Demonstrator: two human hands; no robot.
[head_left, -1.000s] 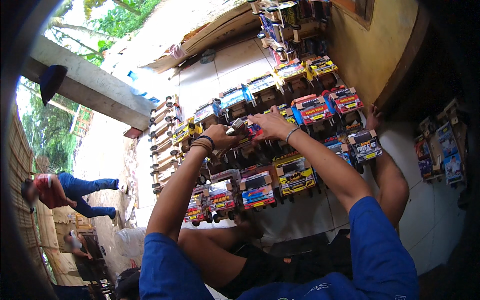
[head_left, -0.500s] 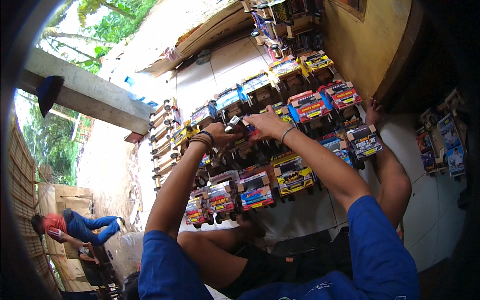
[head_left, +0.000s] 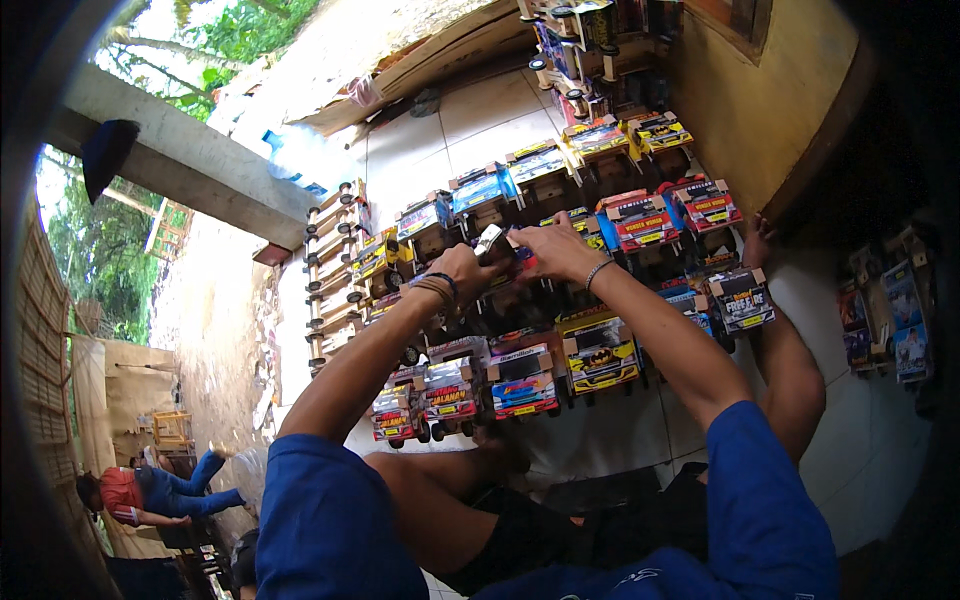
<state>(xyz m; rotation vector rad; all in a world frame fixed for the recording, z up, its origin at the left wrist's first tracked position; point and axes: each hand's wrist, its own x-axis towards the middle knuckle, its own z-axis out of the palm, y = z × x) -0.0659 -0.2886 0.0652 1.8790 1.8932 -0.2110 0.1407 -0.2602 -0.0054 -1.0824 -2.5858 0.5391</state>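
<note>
Rows of toy trucks with bright printed panels and black wheels stand on the tiled floor. Over the middle row, my left hand (head_left: 468, 272) is closed around a small silver tool (head_left: 490, 241), whose exact kind I cannot make out. My right hand (head_left: 560, 250) is closed at a toy truck (head_left: 524, 257) just beside it, thumb and fingers on its end. Much of that truck is hidden by my hands. Nearer to me stand a yellow toy truck (head_left: 603, 360) and a blue-and-red toy truck (head_left: 523, 385).
Bare wooden truck frames (head_left: 328, 270) with wheels line the left side. More trucks are stacked at the wall (head_left: 770, 110), and others stand far right (head_left: 905, 300). A clear plastic bottle (head_left: 295, 155) is by the concrete beam (head_left: 190, 160). Another person (head_left: 160, 495) is at the far left.
The view has shifted slightly, so the trucks appear a little further right. Both hands stay close together at the same truck, the silver tool tilted more upright. The other person has changed posture.
</note>
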